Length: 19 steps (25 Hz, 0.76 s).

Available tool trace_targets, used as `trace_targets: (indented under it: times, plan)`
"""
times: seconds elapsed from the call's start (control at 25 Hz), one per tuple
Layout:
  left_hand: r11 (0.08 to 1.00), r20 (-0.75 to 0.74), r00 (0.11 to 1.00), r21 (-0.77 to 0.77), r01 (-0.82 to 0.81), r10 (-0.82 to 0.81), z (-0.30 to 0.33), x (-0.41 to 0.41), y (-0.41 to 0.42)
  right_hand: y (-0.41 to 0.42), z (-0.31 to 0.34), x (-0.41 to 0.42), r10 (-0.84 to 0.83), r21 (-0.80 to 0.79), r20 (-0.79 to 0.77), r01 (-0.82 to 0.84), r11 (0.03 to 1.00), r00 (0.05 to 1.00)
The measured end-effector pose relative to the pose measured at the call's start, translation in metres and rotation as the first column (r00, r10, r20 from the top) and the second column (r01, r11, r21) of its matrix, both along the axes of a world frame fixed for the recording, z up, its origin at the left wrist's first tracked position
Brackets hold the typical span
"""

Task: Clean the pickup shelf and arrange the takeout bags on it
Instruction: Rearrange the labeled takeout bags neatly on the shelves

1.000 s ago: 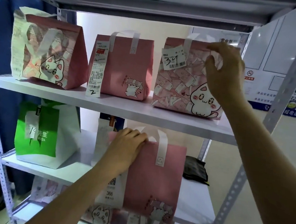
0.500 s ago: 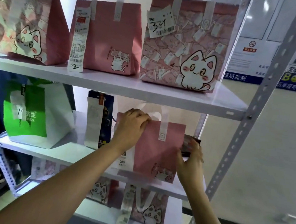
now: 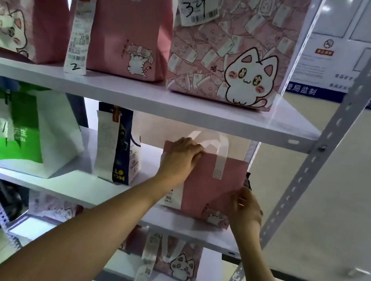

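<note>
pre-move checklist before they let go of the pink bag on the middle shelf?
1. Left hand on top edge of the plain pink fabric takeout bag: ok.
2. Right hand at bag's lower right edge: ok.
3. Bag upright on the white middle shelf board: ok.
4. Clear of the dark blue and white paper bag to its left: ok.
5. Dark object behind bag's right edge, touching or not: cannot tell.
6. White receipt readable from front: not ok, the left forearm covers part of it.

I see a wall (image 3: 314, 152) behind the rack, with a blue-edged notice board (image 3: 338, 53) on it and a no-smoking sign (image 3: 324, 47).
</note>
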<state>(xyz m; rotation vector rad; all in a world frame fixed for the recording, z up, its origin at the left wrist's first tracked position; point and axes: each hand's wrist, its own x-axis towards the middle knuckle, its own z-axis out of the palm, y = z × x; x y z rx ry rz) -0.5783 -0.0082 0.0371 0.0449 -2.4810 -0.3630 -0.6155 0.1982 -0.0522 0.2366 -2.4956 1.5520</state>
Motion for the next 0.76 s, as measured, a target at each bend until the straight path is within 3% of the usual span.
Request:
trace_targets:
  times: [0.2, 0.52, 0.76]
  plan:
    - [0.998, -0.037, 0.999, -0.065, -0.024, 0.022, -0.007, 0.001, 0.003, -0.005, -0.010, 0.014, -0.043, -0.118, -0.035, 0.039, 0.992, 0.998]
    - [0.999, 0.067, 0.997, -0.027, 0.046, -0.044, -0.009, 0.021, -0.006, -0.011, -0.010, 0.042, -0.126, -0.203, -0.137, 0.097, 0.974, 0.983]
    - [0.999, 0.054, 0.998, 0.029, 0.024, -0.025, -0.032, 0.055, -0.024, -0.043, -0.008, 0.069, -0.008, -0.182, -0.255, -0.040, 0.982, 0.967]
